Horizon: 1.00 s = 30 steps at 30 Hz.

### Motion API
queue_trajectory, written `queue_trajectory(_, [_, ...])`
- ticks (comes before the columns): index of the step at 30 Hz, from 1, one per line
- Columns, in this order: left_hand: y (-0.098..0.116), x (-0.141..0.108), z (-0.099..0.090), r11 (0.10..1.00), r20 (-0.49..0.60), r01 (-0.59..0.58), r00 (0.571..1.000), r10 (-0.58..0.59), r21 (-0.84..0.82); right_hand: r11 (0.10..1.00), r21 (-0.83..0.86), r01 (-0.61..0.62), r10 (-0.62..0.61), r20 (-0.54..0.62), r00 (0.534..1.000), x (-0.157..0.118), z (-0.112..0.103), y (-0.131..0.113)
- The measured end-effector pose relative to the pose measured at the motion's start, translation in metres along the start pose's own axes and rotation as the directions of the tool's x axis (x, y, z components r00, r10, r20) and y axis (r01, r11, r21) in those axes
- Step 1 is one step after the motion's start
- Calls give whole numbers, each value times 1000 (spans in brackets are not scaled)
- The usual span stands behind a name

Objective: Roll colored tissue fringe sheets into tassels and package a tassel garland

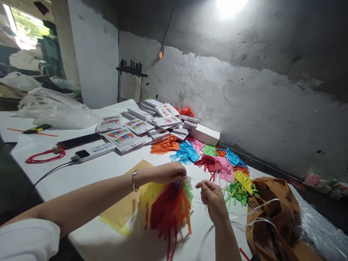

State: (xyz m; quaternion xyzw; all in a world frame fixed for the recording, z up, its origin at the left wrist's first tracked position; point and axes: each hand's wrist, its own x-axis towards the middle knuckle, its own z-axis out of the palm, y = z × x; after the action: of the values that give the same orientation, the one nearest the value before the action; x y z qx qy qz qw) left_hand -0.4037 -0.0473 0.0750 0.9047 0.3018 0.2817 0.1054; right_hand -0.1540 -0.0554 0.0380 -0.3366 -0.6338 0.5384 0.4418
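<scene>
White tabletop (67, 174), fringed bundle (170, 210) hanging lengthwise down, left hand (174, 172) pinching top, right hand (212, 198) pinching apparent string (193, 178)

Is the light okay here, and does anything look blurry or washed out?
In the head view, the window and a glare at the top edge wash out to white; a soft shadow darkens the near side of the table; the fringed bunch below the left hand looks blurred, the printed packs crisper.

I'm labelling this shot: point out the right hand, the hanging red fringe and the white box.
Right hand (213, 199), head view: middle of the hand.
Hanging red fringe (164, 208), head view: its broad red part.
White box (206, 136), head view: its long side.
</scene>
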Motion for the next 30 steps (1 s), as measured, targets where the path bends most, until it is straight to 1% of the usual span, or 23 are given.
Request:
queue_trajectory(3, [5,-2,-3,1000,-14,3,1000,-3,-10,993,-115,35,-36,-13,999,0,-6,-6])
queue_trajectory(5, [13,-1,-4,1000,-38,-6,999,5,-26,975,-208,77,-83,-21,996,0,-4,-12])
queue_trajectory(7, [25,1,-3,998,-56,-31,998,28,-52,950,-288,120,-124,4,992,-1,6,-19])
queue_trajectory(11, [52,9,3,989,-89,-97,992,88,-113,916,-353,190,-145,152,978,-3,39,-22])
queue_trajectory(13, [60,9,4,978,-163,-111,983,82,-175,911,-357,208,-150,184,971,-6,50,-20])
queue_trajectory(15, [59,3,4,952,-222,-91,975,25,-292,905,-362,222,-172,166,971,-10,53,-17])
queue_trajectory(16, [57,-2,4,929,-215,-63,976,-19,-364,901,-368,228,-188,143,972,-13,51,-16])
queue_trajectory(18, [50,-14,8,880,-121,41,986,-111,-473,891,-388,237,-220,88,972,-18,44,-14])
queue_trajectory(19, [47,-19,13,860,-72,99,985,-155,-500,884,-401,239,-236,59,970,-20,41,-13])
queue_trajectory(20, [45,-25,19,849,-49,142,980,-193,-510,878,-414,241,-251,30,968,-21,38,-13])
queue_trajectory(21, [43,-29,26,848,-56,165,973,-223,-504,872,-426,241,-265,3,964,-22,37,-12])
queue_trajectory(23, [43,-34,42,870,-126,178,956,-263,-460,863,-443,245,-290,-37,956,-23,39,-11])
queue_trajectory(24, [44,-36,50,884,-158,176,951,-267,-432,859,-447,249,-300,-45,953,-23,41,-10])
queue_trajectory(26, [46,-39,58,904,-172,174,951,-257,-389,849,-452,273,-316,-20,948,-24,46,-9])
queue_trajectory(28, [47,-43,54,909,-118,183,963,-242,-375,832,-460,310,-339,21,941,-24,48,-8])
queue_trajectory(30, [46,-48,37,901,-8,214,972,-234,-377,818,-476,322,-360,12,933,-26,47,-6])
